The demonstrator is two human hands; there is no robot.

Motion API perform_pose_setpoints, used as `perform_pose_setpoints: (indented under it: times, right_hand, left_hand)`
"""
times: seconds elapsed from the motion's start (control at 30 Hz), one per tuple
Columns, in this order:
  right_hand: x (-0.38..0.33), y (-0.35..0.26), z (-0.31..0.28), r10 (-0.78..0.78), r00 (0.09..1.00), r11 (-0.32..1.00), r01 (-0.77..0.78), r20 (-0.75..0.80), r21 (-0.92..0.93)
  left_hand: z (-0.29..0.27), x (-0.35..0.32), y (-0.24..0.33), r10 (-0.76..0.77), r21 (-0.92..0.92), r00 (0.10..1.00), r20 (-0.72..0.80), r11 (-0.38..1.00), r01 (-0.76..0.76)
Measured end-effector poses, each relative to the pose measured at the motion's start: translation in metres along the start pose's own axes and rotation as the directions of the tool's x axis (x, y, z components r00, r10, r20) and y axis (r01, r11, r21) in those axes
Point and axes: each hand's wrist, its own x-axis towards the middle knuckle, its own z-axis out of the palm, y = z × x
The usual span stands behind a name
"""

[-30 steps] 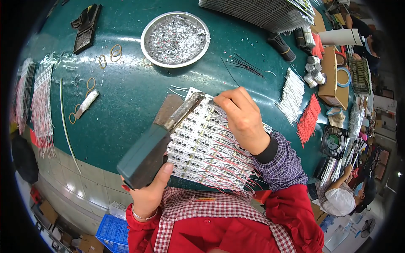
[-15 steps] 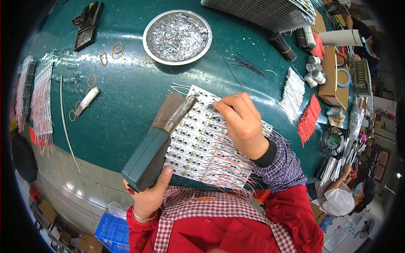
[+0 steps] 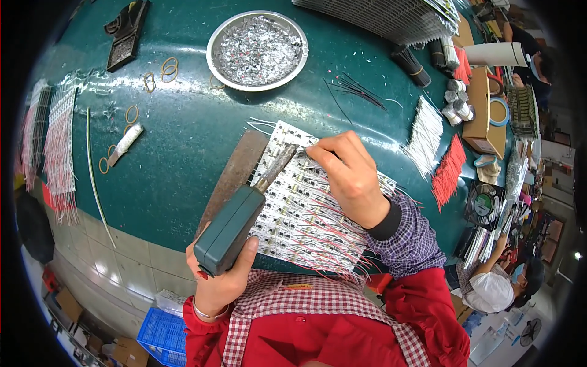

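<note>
My left hand [image 3: 223, 278] grips a green soldering gun [image 3: 229, 229] with a foil-like wrapped barrel. The barrel's tip reaches over a panel of small white circuit boards [image 3: 275, 211], close to the fingertips of my right hand [image 3: 351, 177]. Those fingers are pinched together on what looks like thin dark wire at the panel's upper part; its ends are hard to make out. Red and white wires [image 3: 324, 244] trail from the lower right of the panel. A brown, worn bar [image 3: 235, 174] lies along the panel's left side, partly under the gun.
Beyond the panel stands a metal bowl [image 3: 257, 52] of silvery scraps. Loose black wires [image 3: 361, 92], white wires [image 3: 425, 137] and red wires [image 3: 449, 171] lie to the right. A small fan [image 3: 485, 203] sits at the right edge. Wired boards [image 3: 60, 140] lie far left.
The soldering gun has moved right, its tip now nearer my right fingertips, uncovering more of the brown bar. My right hand has shifted slightly left and stays pinched.
</note>
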Motion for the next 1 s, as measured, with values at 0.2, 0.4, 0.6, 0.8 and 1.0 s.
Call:
perform_pose_setpoints:
  times: [0.2,0.4,0.6,0.8,1.0]
  right_hand:
    - [0.001,-0.001,0.0,-0.008,1.0,1.0,0.008,0.008,-0.003]
    - [0.0,0.0,0.001,-0.005,1.0,1.0,0.005,0.018,-0.011]
    - [0.001,-0.002,0.0,-0.002,1.0,1.0,0.003,0.022,-0.015]
    - [-0.001,0.0,0.0,-0.02,0.998,0.998,0.023,0.063,-0.056]
    - [-0.003,-0.01,-0.001,-0.066,0.998,0.996,0.066,-0.005,-0.064]
  left_hand:
    - [-0.002,0.003,0.005,0.019,0.019,1.0,0.016,1.0,-0.019]
    - [-0.004,0.006,0.009,0.034,0.089,0.998,0.053,0.995,-0.039]
    - [-0.009,-0.005,0.001,0.017,0.093,1.0,0.019,0.995,-0.018]
    - [-0.015,-0.014,-0.001,-0.095,0.094,0.994,0.052,0.992,0.09]
    - [-0.011,-0.014,-0.002,0.047,0.125,0.999,-0.019,0.991,-0.044]
